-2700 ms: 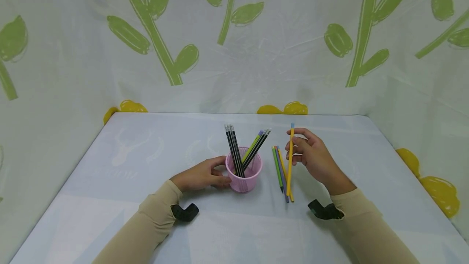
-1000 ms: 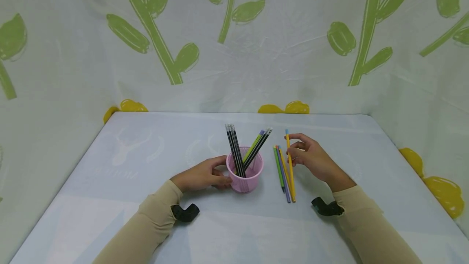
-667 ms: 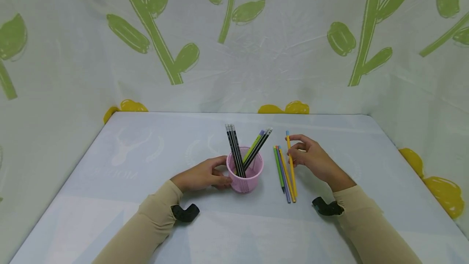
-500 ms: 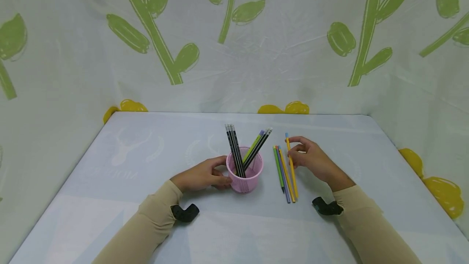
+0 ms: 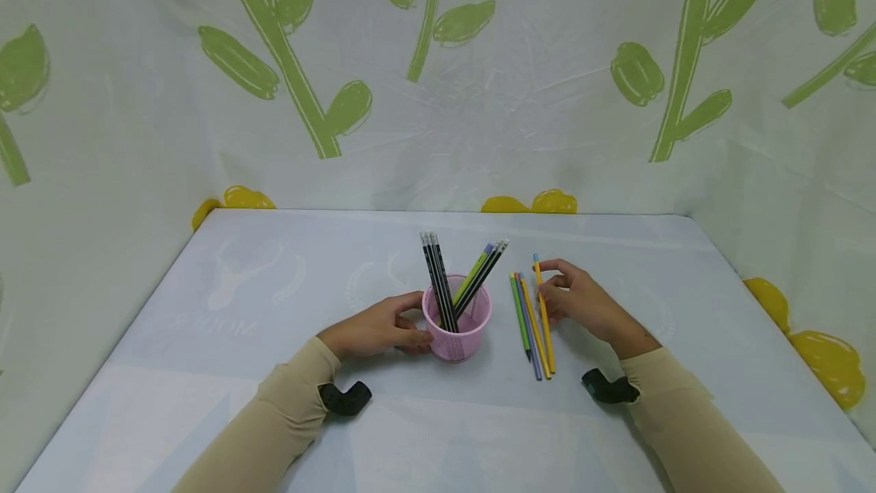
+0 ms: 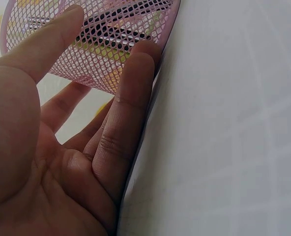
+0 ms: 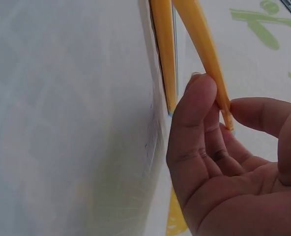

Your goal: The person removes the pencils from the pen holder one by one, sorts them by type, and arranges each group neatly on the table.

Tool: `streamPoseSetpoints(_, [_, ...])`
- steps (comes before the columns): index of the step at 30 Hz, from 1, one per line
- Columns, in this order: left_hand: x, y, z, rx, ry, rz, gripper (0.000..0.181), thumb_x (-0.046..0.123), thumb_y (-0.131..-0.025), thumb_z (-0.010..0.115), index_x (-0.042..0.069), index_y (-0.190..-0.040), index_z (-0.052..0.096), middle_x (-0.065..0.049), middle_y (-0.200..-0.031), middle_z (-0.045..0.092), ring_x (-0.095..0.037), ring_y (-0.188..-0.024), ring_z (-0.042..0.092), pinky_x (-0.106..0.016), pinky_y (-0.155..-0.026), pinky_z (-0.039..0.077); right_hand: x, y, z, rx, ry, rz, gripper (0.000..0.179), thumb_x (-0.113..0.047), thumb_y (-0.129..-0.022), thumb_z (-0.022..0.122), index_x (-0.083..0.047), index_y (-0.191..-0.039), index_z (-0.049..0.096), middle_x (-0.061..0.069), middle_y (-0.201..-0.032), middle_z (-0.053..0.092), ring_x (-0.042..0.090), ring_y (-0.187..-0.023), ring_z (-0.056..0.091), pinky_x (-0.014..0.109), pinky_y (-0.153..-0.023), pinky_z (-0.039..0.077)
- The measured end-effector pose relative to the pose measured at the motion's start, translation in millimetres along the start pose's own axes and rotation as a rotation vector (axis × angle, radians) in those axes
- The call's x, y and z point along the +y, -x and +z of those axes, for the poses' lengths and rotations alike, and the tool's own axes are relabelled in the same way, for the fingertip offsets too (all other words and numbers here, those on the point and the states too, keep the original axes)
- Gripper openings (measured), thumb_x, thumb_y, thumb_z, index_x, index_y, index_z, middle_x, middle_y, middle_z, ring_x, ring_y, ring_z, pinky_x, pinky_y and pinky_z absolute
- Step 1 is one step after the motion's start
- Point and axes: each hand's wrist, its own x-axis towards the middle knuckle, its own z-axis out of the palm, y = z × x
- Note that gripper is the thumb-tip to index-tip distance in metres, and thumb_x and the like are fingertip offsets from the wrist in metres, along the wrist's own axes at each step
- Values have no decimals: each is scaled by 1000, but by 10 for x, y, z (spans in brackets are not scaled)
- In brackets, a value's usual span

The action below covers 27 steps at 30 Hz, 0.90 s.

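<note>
A pink mesh pencil cup (image 5: 461,345) stands on the table, several pencils leaning inside. My left hand (image 5: 379,326) holds its left side; in the left wrist view the thumb lies along the mesh and the other fingers (image 6: 126,108) reach round near the base. Right of the cup, my right hand (image 5: 578,299) pinches a yellow pencil (image 5: 544,318) near its blue end, thumb against fingers. That end is tilted up, while the other is low beside a row of pencils. In the row lie a green pencil (image 5: 518,318), a purple pencil (image 5: 534,352) and another yellow pencil (image 5: 532,318).
The black pencils (image 5: 438,276) and a lime-green pencil (image 5: 472,276) stick up above the cup's rim. A pale cloth covers the table (image 5: 308,432), with flower-printed walls (image 5: 520,128) behind and at the sides. Black wrist devices (image 5: 345,399) sit at both cuffs.
My right hand has moved slightly left and down, lowering the pinched yellow pencil until it lies closer alongside the row. My left hand and the cup have stayed put.
</note>
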Motion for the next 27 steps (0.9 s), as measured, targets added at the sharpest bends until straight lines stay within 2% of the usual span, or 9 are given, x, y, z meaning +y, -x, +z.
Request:
streamPoseSetpoints(9, [-12, -4, -7, 1, -9, 9, 68, 24, -94, 70, 23, -153, 37, -12, -130, 61, -21, -93, 70, -35, -85, 56, 5, 7, 19, 23, 41, 4, 57, -15, -99, 58, -8, -151, 37, 18, -111, 60, 20, -75, 66, 33, -69, 59])
streamPoseSetpoints(16, [-18, -12, -8, -3, -20, 2, 69, 24, -95, 70, 23, -154, 35, -12, -116, 70, -20, -93, 70, -35, -85, 56, 15, -1, 26, 15, 85, 48, 67, -17, -95, 66, -9, -154, 35, 20, -121, 59, 18, -74, 68, 31, -71, 59])
streamPoseSetpoints(23, [-21, -15, -7, 3, -23, -5, 69, 26, -95, 70, 24, -154, 36, -12, -132, 60, -21, -94, 71, -36, -86, 57, 26, -2, 36, 12, 135, 54, 71, -18, -93, 69, -11, -155, 35, 18, -119, 59, 17, -74, 68, 30, -73, 59])
streamPoseSetpoints(27, [-18, -13, -7, 4, -18, -1, 68, 26, -95, 70, 24, -154, 36, -13, -133, 59, -21, -94, 71, -36, -86, 57, 38, -13, 39, 8, 157, 33, 71, -18, -93, 70, -11, -155, 35, 17, -114, 60, 17, -72, 68, 30, -71, 59])
